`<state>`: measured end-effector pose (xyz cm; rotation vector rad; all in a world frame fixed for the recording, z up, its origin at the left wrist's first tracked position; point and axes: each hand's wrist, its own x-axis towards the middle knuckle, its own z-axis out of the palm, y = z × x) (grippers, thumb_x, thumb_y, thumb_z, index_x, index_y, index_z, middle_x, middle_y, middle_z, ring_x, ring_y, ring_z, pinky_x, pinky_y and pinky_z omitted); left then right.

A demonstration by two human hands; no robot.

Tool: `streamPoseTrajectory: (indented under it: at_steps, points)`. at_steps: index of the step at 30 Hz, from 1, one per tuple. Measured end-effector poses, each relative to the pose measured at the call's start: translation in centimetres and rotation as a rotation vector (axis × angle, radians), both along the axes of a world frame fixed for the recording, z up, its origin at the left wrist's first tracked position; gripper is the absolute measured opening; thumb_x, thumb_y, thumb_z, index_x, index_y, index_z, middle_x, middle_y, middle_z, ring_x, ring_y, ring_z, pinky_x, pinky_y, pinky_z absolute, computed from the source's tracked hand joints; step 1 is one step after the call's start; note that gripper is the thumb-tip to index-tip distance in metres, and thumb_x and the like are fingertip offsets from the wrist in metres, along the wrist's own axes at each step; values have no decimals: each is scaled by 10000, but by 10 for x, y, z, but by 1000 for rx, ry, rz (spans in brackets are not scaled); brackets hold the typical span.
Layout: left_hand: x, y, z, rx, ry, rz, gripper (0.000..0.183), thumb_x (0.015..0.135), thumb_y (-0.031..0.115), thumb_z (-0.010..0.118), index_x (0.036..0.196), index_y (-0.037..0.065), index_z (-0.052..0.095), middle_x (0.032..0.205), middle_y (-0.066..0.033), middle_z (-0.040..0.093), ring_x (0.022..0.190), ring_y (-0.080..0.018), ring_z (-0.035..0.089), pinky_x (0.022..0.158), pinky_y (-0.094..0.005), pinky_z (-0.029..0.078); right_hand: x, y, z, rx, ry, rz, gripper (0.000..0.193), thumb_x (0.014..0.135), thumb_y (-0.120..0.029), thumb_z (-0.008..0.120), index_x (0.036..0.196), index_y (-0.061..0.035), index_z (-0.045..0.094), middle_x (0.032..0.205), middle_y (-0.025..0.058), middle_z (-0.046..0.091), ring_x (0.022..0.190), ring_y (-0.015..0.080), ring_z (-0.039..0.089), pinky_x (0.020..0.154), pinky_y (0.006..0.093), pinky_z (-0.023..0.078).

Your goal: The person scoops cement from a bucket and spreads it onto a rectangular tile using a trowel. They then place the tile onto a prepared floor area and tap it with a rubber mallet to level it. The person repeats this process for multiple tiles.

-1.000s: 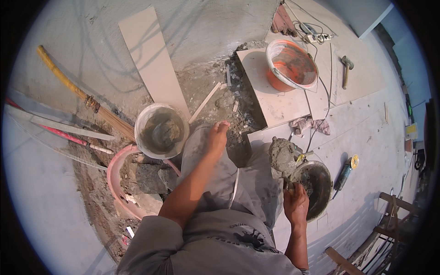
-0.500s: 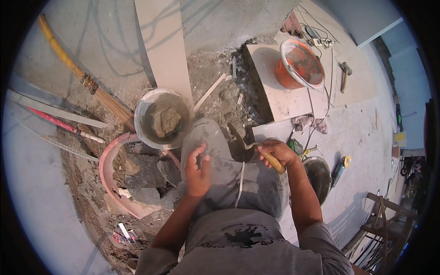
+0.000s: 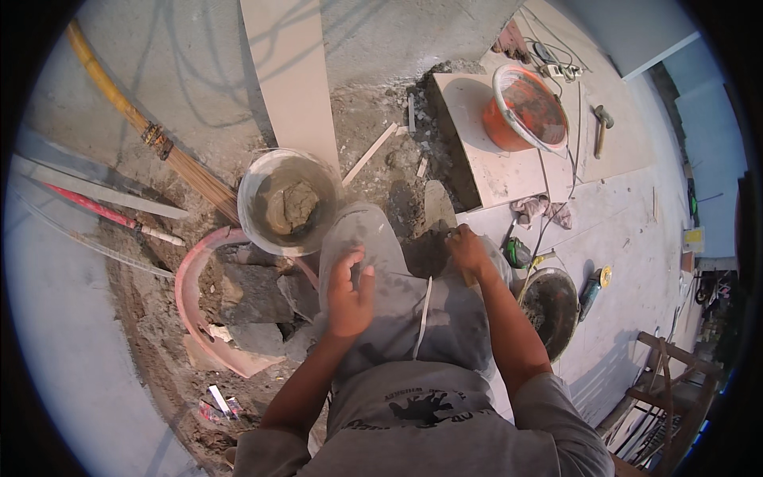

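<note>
Starting at the far left, a yellow-handled broom [image 3: 151, 135] lies diagonally on the grey floor [image 3: 87, 342], with a red-and-white pole [image 3: 103, 213] just near of it; bare floor stays open on the left of both. Near the middle left, a broken pink curved pan [image 3: 195, 318] rings grey rubble, leaving little free room there. A long pale tile [image 3: 290, 75] runs from the far edge down to a grey bucket [image 3: 256, 187], which holds a lump of wet mortar [image 3: 292, 205] and stands just beside the person's left knee.

The left hand [image 3: 350, 292] rests on the left thigh, fingers loosely curled and part open, holding nothing. The left forearm comes up from the lower edge, bent at the elbow.

The right hand [image 3: 469, 250] sits at the right knee, closed around a trowel handle [image 3: 469, 277]; the grey blade [image 3: 437, 205] points far, over the dirt strip between the bucket and a raised pale slab [image 3: 485, 159]. The right forearm runs straight from the lower right.

On the slab's far right part stands an orange bucket [image 3: 509, 131], its inside smeared grey. A hammer [image 3: 602, 127] lies on the tiled floor to its right. Near right of the right arm, a black round pan [image 3: 552, 310] holds dark residue. Tiled floor stays open farther right, up to a wooden frame [image 3: 668, 381] at the near right.
</note>
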<state>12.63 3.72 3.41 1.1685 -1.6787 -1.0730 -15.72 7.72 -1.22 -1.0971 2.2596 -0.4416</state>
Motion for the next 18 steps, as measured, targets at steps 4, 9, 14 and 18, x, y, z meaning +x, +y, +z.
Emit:
streamPoseTrajectory:
  at_steps: [4,9,14,18]
  points:
    - [-3,-4,1,-14,-38,-18,258,932,58,574,1175,-14,528,1209,-184,632,1146,-294,595,1001,-369,428,-22,-29,-26,92,-57,-14,380,847,-239,638,997,109,600,817,255,682,609,341,693,593,435,558]
    - [-7,-6,-5,-69,21,-62,258,932,49,560,1179,-19,524,1207,-201,626,1146,-305,594,1002,-374,428,-84,-32,-97,165,44,146,395,813,-279,658,997,70,636,892,279,670,837,377,677,758,444,546]
    - [4,-7,-8,-73,-24,-33,258,934,51,555,1178,-26,523,1208,-204,623,1156,-304,586,1007,-376,423,-56,-53,-57,254,-121,-188,411,827,-282,626,1049,64,634,1015,307,656,1015,418,642,885,466,522]
    - [-2,-9,1,-50,-15,-66,257,938,66,556,1175,-25,525,1209,-199,624,1155,-305,585,1009,-380,418,-58,-37,-78,131,174,-140,416,855,-259,595,1124,59,589,1039,315,649,1037,451,621,900,497,506]
